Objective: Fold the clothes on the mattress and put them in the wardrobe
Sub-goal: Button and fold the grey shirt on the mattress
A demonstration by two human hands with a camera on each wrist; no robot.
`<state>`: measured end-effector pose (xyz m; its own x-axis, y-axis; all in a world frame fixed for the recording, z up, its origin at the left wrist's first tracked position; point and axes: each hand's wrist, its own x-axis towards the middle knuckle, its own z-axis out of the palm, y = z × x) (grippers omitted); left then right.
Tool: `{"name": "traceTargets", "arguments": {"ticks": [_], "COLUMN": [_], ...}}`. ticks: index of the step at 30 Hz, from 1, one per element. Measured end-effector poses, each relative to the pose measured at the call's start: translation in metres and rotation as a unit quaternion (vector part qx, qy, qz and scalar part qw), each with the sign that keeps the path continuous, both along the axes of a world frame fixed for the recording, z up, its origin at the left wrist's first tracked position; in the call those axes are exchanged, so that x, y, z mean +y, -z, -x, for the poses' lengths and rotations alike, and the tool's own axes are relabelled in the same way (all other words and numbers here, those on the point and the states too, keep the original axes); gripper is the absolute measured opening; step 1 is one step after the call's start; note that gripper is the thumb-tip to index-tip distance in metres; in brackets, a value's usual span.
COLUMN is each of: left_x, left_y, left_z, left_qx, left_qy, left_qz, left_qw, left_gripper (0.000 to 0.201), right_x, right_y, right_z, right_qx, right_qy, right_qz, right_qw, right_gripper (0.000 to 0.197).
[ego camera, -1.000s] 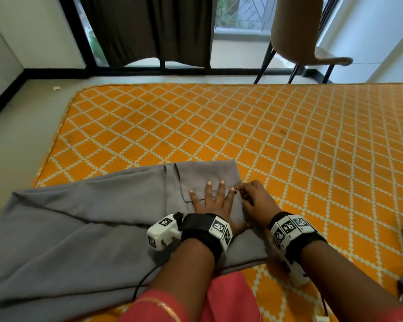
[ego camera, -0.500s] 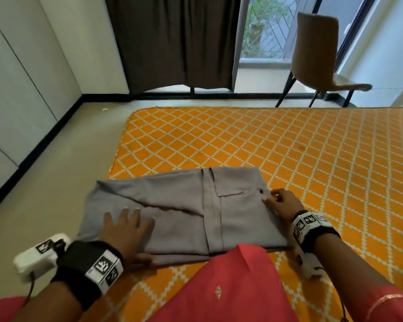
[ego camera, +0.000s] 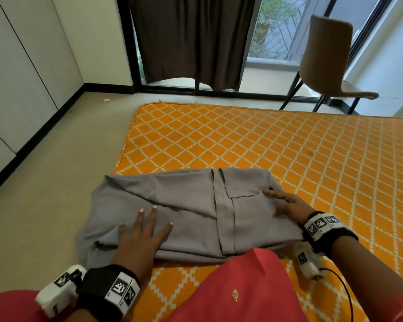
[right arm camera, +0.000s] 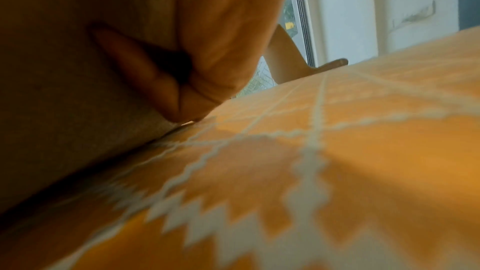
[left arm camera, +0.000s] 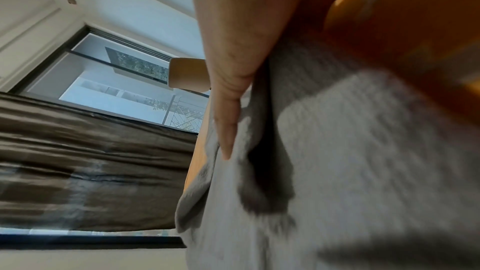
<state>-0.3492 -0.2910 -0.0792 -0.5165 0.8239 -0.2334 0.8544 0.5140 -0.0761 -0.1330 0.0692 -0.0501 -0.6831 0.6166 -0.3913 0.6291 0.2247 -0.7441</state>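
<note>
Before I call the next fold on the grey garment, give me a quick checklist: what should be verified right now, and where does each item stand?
1. Left hand flat on the grey garment, fingers spread: ok.
2. Right hand resting on the garment's right end, fingers straight: ok.
3. Garment wholly on the orange mattress: not ok, its left end hangs past the mattress edge over the floor.
4. Surface smoothed: not ok, creases and a bunched fold remain by the left hand.
5. Room on the mattress for the fold: ok, bare cover beyond and right of the garment.
6. Layers underneath lined up: cannot tell, hidden.
</note>
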Motion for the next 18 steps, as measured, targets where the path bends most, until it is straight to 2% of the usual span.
{"name": "traceTargets", "arguments": {"ticks": [3,5,6,8,9,11,12,13,15,17,18], "left_x": [-0.006,-0.008,-0.010,-0.010,-0.011,-0.013,-0.015,-0.016,-0.014,-0.011,-0.012], "left_y": [0.014,0.006,0.002,-0.003,-0.006,-0.015,-0.020,-0.026,-0.029,-0.027,-0.025], "left_z": [0.010,0.012,0.013,0.012,0.016,0.021,0.026,0.032,0.042,0.053,0.057], "left_qx": [-0.021,-0.028,-0.028,-0.045,-0.080,-0.218,-0.308,-0.397,-0.495,-0.557,-0.588], "left_qy": [-0.011,0.009,0.020,0.041,0.044,0.014,-0.025,-0.067,-0.161,-0.259,-0.303], "left_qz": [0.008,0.028,0.030,0.023,0.024,-0.036,-0.112,-0.209,-0.378,-0.450,-0.452], "left_qw": [1.000,0.999,0.999,0.998,0.996,0.975,0.944,0.891,0.766,0.648,0.598], "left_gripper": [0.122,0.133,0.130,0.101,0.090,0.074,0.069,0.063,0.040,0.029,0.023], "right_x": [0.011,0.013,0.010,-0.002,-0.011,-0.037,-0.050,-0.063,-0.087,-0.110,-0.124], "right_y": [-0.026,-0.048,-0.061,-0.083,-0.093,-0.109,-0.114,-0.119,-0.125,-0.127,-0.129], "right_z": [-0.001,-0.002,0.000,0.009,0.016,0.034,0.045,0.055,0.079,0.105,0.119], "right_qx": [-0.054,-0.097,-0.115,-0.130,-0.125,-0.097,-0.083,-0.076,-0.072,-0.065,-0.065], "right_qy": [0.019,0.026,0.029,0.006,-0.011,-0.030,-0.032,-0.037,-0.060,-0.087,-0.106], "right_qz": [-0.097,-0.151,-0.162,-0.180,-0.188,-0.185,-0.180,-0.181,-0.185,-0.189,-0.194], "right_qw": [0.994,0.983,0.980,0.975,0.974,0.977,0.980,0.980,0.978,0.976,0.973], "right_gripper": [0.058,0.059,0.059,0.060,0.060,0.061,0.062,0.063,0.068,0.071,0.072]}}
